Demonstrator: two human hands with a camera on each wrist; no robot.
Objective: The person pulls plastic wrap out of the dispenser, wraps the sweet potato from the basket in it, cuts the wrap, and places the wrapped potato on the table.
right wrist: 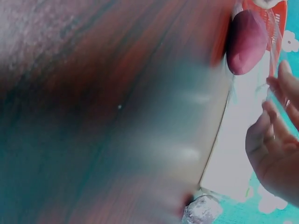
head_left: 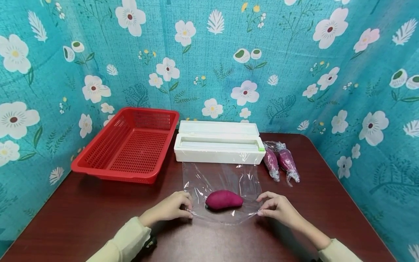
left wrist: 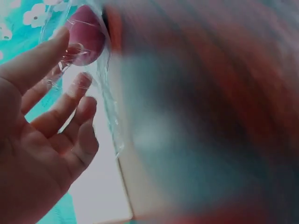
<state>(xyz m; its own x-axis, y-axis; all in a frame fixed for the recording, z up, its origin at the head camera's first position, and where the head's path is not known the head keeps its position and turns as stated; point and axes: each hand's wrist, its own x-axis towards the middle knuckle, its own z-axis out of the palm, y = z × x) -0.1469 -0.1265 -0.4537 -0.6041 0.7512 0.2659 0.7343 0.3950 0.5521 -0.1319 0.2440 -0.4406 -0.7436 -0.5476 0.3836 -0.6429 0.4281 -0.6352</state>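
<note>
A magenta sweet potato (head_left: 224,199) lies on a sheet of clear plastic wrap (head_left: 212,178) that runs from the white wrap dispenser (head_left: 219,155) toward the table's front. My left hand (head_left: 173,206) pinches the film's near left corner. At the near right corner my right hand (head_left: 277,209) pinches the film between thumb and fingers. Both wrist views show the sweet potato (left wrist: 87,35) beyond the fingertips, with film around it in the left wrist view. Neither hand touches the sweet potato. The dispenser's lid stands open at the back.
A red plastic basket (head_left: 137,145) stands at the back left. Two film-wrapped sweet potatoes (head_left: 287,162) lie right of the dispenser. A flowered teal cloth (head_left: 209,65) hangs behind and beside the dark wooden table (head_left: 111,211).
</note>
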